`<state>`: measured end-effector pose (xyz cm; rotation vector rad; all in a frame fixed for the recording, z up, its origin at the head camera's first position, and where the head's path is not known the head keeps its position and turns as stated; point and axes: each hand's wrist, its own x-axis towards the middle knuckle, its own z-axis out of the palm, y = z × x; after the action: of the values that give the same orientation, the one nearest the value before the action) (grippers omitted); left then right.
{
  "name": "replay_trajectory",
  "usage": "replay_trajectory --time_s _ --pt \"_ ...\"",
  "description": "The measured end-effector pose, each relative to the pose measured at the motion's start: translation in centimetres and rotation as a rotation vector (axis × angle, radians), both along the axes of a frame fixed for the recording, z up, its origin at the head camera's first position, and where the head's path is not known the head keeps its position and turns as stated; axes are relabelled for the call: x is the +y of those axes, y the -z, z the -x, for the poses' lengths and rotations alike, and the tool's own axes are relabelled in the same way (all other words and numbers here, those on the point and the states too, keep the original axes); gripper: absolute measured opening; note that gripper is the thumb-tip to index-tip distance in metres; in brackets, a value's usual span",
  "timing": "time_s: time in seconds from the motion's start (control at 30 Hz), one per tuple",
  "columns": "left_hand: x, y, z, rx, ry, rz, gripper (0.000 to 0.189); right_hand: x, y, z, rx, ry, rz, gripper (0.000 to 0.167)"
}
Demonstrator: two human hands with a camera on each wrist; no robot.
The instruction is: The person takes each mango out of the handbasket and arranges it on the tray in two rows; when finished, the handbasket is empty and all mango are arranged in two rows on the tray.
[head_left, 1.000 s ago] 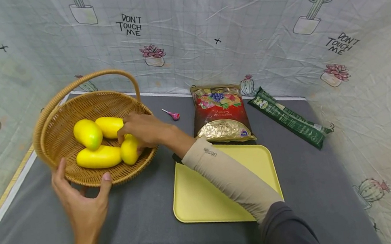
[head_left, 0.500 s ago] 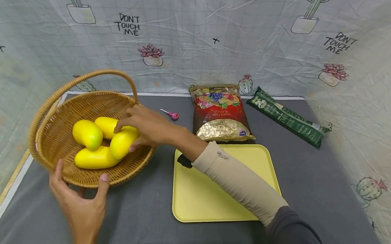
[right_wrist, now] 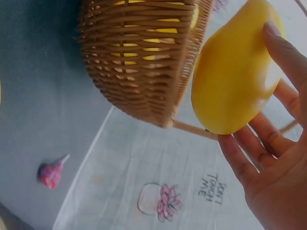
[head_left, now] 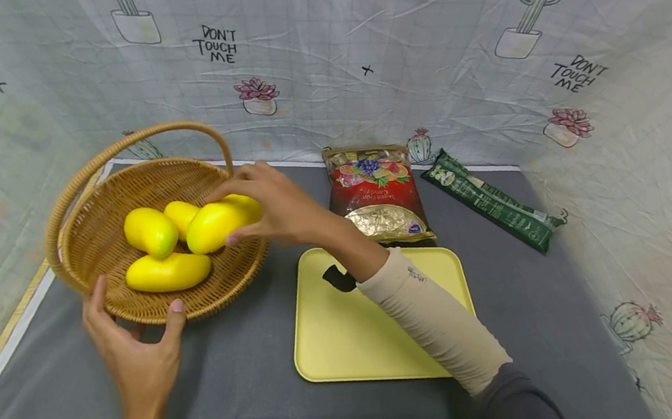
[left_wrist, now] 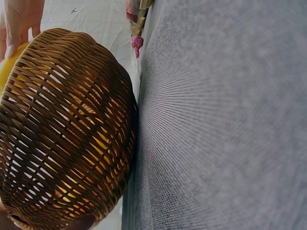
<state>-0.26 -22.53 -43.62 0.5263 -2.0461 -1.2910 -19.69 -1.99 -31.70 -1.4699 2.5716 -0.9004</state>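
A yellow mango [right_wrist: 235, 72] is held between the thumb and fingers of my right hand [head_left: 282, 205], raised over the right rim of the wicker basket [head_left: 237, 277]. Inside the basket lie three more mangoes: one tinged green [head_left: 151, 232], one lying lengthwise in front [head_left: 169, 272], and one behind [head_left: 181, 219], partly covered by the held one. My left hand [head_left: 141, 363] grips the basket's near left rim, its thumb over the edge and other fingers along the outside. In the left wrist view the basket's woven side [left_wrist: 72, 124] hides most of that hand.
A yellow tray [head_left: 351, 333] lies under my right forearm. Behind it stands a red and gold candy bag [head_left: 378, 194], and a green packet [head_left: 492, 201] lies to its right. A pink lollipop [right_wrist: 50, 175] lies beside the basket. A printed cloth backdrop encloses the table.
My right hand has lifted the mango from the basket's right side, moving up and to the right. My left hand keeps its hold on the rim.
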Motion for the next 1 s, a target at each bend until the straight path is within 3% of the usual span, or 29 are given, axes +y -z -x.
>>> replay_trajectory --time_s 0.43,0.77,1.0 --pt "-0.1 0.1 0.0 -0.002 0.005 -0.014 0.097 5.3 -0.1 -0.8 0.016 0.114 0.119 0.060" --pt "-0.1 0.1 0.1 0.006 0.007 -0.020 0.097 9.3 1.2 -1.4 -0.049 0.183 0.143 0.052" --pt "-0.1 0.1 0.1 0.011 0.012 -0.018 0.097 11.3 3.1 -2.0 -0.095 0.250 0.107 0.048"
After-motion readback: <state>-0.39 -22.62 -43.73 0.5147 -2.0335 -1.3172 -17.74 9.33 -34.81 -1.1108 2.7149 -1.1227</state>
